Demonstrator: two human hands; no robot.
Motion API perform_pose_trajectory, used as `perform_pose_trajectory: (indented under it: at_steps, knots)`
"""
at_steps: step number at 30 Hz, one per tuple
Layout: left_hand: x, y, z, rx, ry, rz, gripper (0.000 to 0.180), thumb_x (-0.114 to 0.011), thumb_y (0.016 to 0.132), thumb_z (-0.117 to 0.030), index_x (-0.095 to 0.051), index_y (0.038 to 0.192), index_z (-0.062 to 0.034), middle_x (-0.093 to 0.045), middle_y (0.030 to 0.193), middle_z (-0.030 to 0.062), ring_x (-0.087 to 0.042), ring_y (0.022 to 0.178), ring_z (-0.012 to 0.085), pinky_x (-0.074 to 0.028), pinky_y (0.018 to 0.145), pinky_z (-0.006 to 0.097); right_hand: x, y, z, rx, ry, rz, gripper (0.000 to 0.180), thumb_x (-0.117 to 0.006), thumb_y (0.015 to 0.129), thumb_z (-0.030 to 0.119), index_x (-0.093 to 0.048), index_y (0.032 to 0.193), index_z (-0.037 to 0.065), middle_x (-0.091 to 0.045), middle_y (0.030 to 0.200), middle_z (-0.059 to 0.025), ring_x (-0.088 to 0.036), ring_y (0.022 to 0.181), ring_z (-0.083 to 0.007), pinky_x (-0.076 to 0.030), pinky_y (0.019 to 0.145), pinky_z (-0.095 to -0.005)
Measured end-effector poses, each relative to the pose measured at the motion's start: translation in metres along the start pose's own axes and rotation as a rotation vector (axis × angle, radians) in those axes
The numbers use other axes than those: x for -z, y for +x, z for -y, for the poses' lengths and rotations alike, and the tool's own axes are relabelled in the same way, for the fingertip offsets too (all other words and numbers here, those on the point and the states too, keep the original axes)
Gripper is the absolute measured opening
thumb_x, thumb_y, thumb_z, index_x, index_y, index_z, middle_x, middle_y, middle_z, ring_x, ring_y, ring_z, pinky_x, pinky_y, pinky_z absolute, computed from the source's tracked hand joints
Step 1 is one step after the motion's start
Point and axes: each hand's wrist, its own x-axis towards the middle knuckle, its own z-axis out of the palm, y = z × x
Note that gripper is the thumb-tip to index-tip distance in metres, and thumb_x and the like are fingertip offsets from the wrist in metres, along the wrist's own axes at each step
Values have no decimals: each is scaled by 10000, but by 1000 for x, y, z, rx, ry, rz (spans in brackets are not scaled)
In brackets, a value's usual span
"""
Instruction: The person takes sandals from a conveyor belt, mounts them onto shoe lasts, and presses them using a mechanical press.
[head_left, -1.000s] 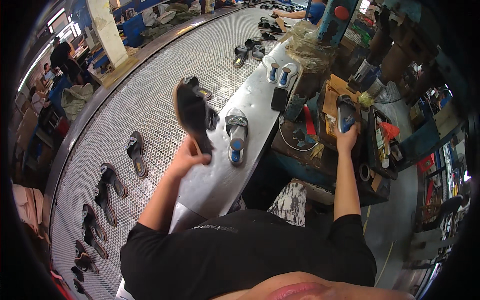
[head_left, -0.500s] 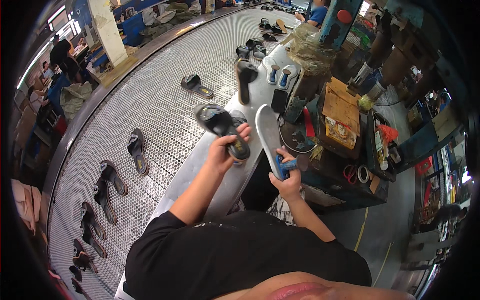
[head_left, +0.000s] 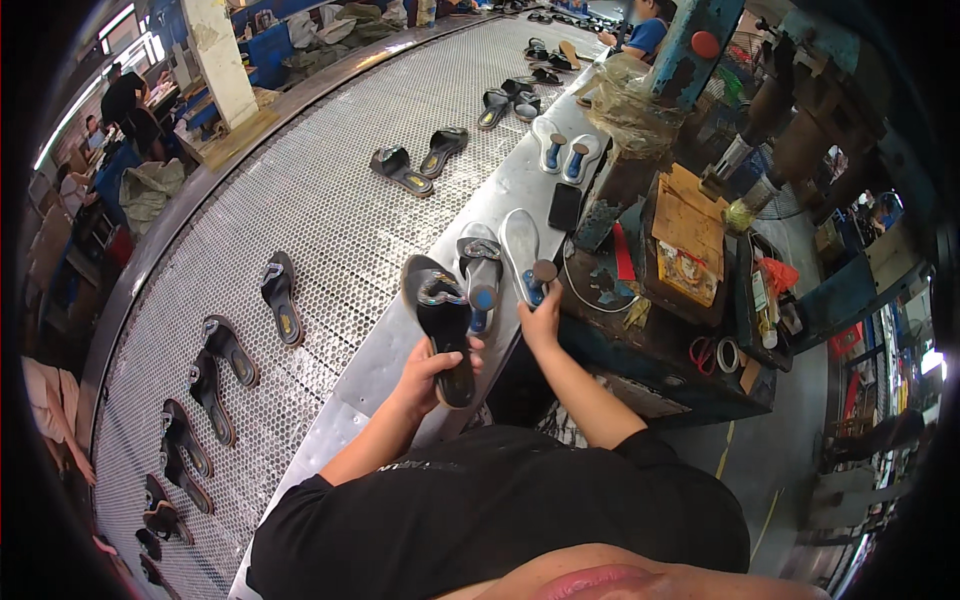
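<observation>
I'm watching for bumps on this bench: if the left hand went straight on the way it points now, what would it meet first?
Probably the strapped, blue-handled silver form on the metal ledge, ahead and rightward of the left hand. Depth is unclear; it might pass above.

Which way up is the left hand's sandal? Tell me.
Top side to the camera: the sandal shows its glittery strap and dark insole. The left hand holds its heel end.
</observation>
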Motion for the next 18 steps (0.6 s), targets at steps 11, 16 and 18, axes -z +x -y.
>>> perform_pose_trajectory:
  at_steps: [11,16,18]
  knots:
    - [110,-6,-17,56,3,-106,586,-611,789,0,-414,1341,17,-575,1271,222,-651,998,251,-572,856,400,-51,-43,96,189,-98,360,891,-791,681,148,-318,1428,36,-363,1455,-244,-278,1418,-417,-278,1157,-451]
    - [96,-28,-21,-145,-106,-157,700,-558,744,38,-339,1410,44,-443,1435,256,-525,1260,357,-511,987,454,-47,-53,83,261,-134,272,890,-800,695,186,-366,1463,65,-426,1443,-239,-499,1271,-360,-408,1053,-416]
    - [100,-28,0,77,-369,-71,705,-533,746,52,-325,1420,54,-399,1463,278,-427,1348,425,-434,1083,516,-18,-65,110,-11,176,367,767,-790,697,135,-426,1369,59,-507,1391,-207,-544,1220,-310,-433,1015,-380]
